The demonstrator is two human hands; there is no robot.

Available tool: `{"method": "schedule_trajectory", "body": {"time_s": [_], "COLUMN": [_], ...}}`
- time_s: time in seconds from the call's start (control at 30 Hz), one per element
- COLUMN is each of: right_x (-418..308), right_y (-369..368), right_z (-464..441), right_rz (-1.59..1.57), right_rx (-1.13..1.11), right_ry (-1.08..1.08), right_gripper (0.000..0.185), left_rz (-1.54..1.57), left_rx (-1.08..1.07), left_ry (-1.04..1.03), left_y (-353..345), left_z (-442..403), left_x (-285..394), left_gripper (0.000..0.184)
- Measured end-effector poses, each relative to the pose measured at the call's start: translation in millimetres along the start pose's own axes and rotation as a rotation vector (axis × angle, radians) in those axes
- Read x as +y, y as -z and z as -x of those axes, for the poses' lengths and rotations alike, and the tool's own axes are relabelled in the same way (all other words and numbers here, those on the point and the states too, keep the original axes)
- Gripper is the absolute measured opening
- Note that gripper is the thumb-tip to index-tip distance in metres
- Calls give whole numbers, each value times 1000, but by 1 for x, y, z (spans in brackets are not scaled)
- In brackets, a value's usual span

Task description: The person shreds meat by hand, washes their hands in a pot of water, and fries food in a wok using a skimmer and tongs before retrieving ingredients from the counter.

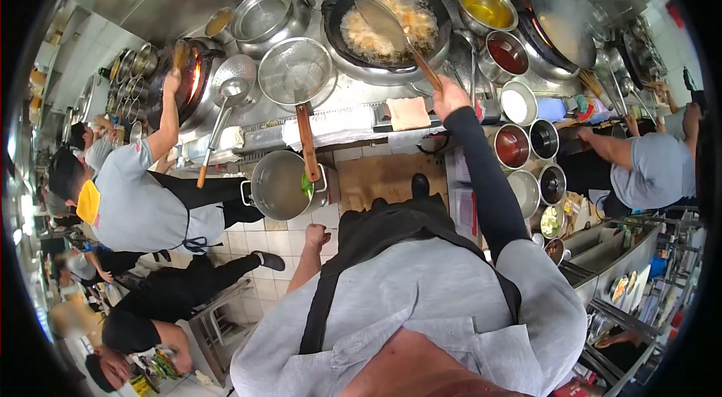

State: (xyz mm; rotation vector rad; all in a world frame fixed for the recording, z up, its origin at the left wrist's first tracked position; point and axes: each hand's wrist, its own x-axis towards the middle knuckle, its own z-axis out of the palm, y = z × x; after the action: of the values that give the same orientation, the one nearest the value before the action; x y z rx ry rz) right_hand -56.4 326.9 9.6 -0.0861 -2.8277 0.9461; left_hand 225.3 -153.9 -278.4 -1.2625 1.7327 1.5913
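Observation:
My right hand [451, 99] grips the wooden handle of a wide metal skimmer [381, 22]. The skimmer's head is over a large black wok [331, 28], where pale golden food [410, 13] bubbles in foaming oil. Hanging low by my side, my left hand [317, 237] is curled into a loose fist, and nothing shows in it. Nearest to that hand is a two-handled metal pot [259, 198] with cloudy liquid and a green leaf. Across the pot's rim hangs the wooden handle of a round mesh strainer [295, 70], whose basket rests on the stove counter.
Left of the strainer lies a perforated ladle [233, 80]. A folded cloth [408, 113] sits on the counter edge. Bowls of yellow oil [487, 9] and red sauce [507, 52] stand right of the wok. Co-workers [154, 186] stand to the left and right [654, 171]; another wok [560, 28] steams.

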Motion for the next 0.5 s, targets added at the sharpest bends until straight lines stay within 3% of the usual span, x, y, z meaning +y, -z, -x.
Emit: {"method": "schedule_trajectory", "body": {"time_s": [0.1,0.2,0.33,0.37,0.47,0.5], "right_x": [7,-8,-22,6,34,60], "right_y": [-37,-10,8,-23,-64,-86], "right_z": [-9,8,25,23,9,2], "right_rz": [-50,-40,4,-85,-403,-641], "right_rx": [-10,-63,-181,-100,-2,-136], "right_ry": [-13,-51,-211,-61,16,-156], "right_gripper": [43,41,40,38,36,26], "left_rz": [-93,19,13,-371,-1514,-1544], "left_rx": [-57,42,-18,-59,-185,-149], "left_ry": [58,54,96,-96,-692,-664], "left_y": [-12,-17,-11,-7,1,1], "left_z": [16,19,17,23,33,23], "left_x": [9,-2,-31,-40,-57,-69], "left_gripper": [21,24,25,21,19,27]}}
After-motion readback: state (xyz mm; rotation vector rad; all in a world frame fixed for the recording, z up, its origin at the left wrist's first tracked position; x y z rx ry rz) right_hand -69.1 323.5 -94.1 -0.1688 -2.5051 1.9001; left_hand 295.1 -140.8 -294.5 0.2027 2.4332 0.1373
